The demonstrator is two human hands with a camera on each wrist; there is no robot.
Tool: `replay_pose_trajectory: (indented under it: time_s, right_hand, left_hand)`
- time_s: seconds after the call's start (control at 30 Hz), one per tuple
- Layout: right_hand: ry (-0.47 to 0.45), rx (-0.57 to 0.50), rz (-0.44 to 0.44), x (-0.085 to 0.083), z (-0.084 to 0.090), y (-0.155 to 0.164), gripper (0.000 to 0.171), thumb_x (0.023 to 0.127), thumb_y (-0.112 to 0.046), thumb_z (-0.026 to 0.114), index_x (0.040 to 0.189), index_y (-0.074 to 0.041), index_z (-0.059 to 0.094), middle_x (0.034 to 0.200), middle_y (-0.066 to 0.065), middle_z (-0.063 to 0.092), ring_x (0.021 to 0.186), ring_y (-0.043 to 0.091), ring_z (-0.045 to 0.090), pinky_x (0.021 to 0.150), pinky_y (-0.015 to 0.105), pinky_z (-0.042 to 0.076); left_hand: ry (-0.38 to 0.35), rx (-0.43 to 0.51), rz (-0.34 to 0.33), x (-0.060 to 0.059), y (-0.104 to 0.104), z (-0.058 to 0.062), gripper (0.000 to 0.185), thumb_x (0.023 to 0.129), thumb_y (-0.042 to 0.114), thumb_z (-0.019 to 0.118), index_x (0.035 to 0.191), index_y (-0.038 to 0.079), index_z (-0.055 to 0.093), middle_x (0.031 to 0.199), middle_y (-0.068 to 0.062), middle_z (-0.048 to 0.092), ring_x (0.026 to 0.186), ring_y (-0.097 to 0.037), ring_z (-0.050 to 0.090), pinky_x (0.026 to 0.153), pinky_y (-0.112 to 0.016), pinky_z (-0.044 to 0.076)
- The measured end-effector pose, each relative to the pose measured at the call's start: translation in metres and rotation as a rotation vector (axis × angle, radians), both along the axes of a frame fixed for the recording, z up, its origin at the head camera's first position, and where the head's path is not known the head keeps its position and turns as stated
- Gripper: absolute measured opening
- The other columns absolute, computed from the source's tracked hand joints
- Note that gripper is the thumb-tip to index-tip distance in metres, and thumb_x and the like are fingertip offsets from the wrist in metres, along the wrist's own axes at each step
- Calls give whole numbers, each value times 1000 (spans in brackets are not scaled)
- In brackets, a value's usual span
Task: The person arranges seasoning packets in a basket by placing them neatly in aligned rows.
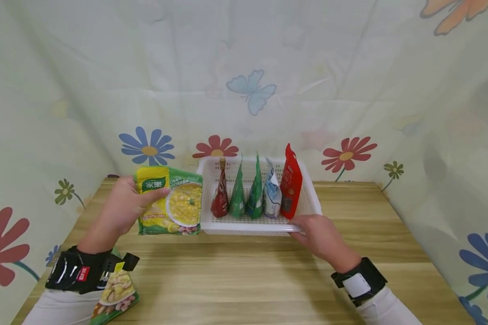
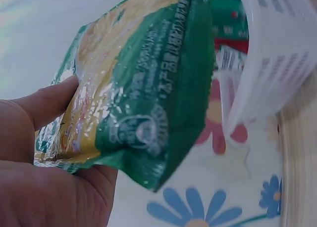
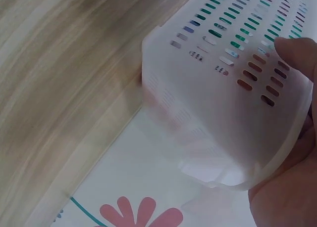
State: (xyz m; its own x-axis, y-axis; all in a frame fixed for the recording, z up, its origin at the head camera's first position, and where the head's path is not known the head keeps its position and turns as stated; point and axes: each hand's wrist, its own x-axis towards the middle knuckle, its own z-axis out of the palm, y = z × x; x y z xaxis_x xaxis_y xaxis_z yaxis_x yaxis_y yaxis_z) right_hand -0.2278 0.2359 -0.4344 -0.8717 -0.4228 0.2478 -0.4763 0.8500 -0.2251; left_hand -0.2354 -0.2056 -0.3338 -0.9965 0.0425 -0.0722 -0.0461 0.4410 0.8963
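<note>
My left hand (image 1: 124, 205) grips a yellow-and-green soup packet (image 1: 183, 203) by its left side, thumb across the front. Its picture of a bowl of corn soup faces me, and the packet's right edge overlaps the left end of a white plastic basket (image 1: 244, 228). With my right hand (image 1: 319, 234) I hold the basket's front rim near its right corner. Inside the basket several pouches stand upright in a row: a dark red one (image 1: 220, 198), two green ones (image 1: 237, 198), a white-and-blue one (image 1: 272, 196) and a tall red one (image 1: 291, 183).
Another green-and-yellow packet (image 1: 115, 293) lies on the wooden table (image 1: 227, 284) at the near left, partly hidden under my left forearm. A flower-printed cloth (image 1: 244, 54) rises behind the table and along both sides.
</note>
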Motion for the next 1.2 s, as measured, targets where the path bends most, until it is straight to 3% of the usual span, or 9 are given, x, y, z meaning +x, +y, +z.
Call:
replay_pose_trajectory:
  time_s: [0.17, 0.33, 0.47, 0.63, 0.77, 0.9, 1.03, 1.2]
  right_hand:
    - [-50, 1, -3, -1, 4, -3, 33, 81, -30, 88, 108, -14, 79, 93, -4, 77, 78, 10, 65, 78, 36, 60]
    - [-84, -48, 17, 0, 8, -6, 43, 81, -36, 87, 116, -13, 77, 102, -3, 77, 85, 9, 66, 81, 36, 60]
    - [-53, -171, 60, 6, 13, -11, 47, 82, -40, 87, 119, -14, 75, 111, -1, 77, 94, 14, 70, 86, 40, 61]
    - [-55, -412, 136, 15, 18, -22, 42, 84, -33, 86, 122, -21, 73, 119, -3, 75, 107, 21, 71, 94, 45, 59]
    - [-177, -622, 283, 23, 20, -38, 38, 87, -18, 83, 123, -15, 71, 119, 1, 74, 106, 20, 71, 92, 44, 59]
    - [-357, -777, 379, 34, 19, -54, 36, 90, -10, 78, 124, -7, 66, 116, 9, 73, 101, 11, 70, 88, 35, 60]
    - [-518, -937, 360, 45, 20, -66, 30, 94, -9, 73, 121, 1, 65, 111, 18, 72, 91, 9, 70, 81, 30, 61]
    - [-576, -988, 251, 50, 23, -73, 27, 97, -15, 72, 119, 0, 67, 102, 13, 74, 78, 11, 70, 71, 29, 62]
  left_hand:
    - [-4, 22, -47, 13, 30, -3, 55, 92, 36, 78, 134, 4, 61, 112, -18, 74, 82, -18, 74, 72, -35, 63]
    - [-4, 68, -65, 22, 56, -8, 48, 91, 33, 80, 127, 5, 67, 107, -15, 76, 82, -19, 75, 72, -36, 63]
    - [11, 145, -79, 23, 76, -13, 44, 91, 28, 80, 127, 7, 67, 110, -15, 76, 85, -20, 75, 75, -36, 63]
    - [13, 275, -133, 21, 103, -17, 43, 90, 22, 80, 129, 10, 65, 116, -13, 75, 91, -22, 75, 79, -38, 63]
    - [41, 328, -174, 23, 120, -17, 44, 90, 19, 80, 130, 11, 65, 120, -11, 74, 95, -22, 75, 80, -39, 63]
    - [66, 332, -192, 27, 129, -18, 41, 89, 18, 81, 127, 11, 67, 118, -10, 75, 93, -21, 75, 79, -37, 63]
    - [60, 371, -220, 30, 136, -21, 38, 90, 17, 80, 126, 10, 68, 117, -11, 75, 93, -21, 75, 79, -37, 63]
    - [74, 425, -250, 31, 144, -26, 38, 91, 14, 78, 127, 10, 67, 119, -12, 75, 96, -21, 75, 80, -39, 63]
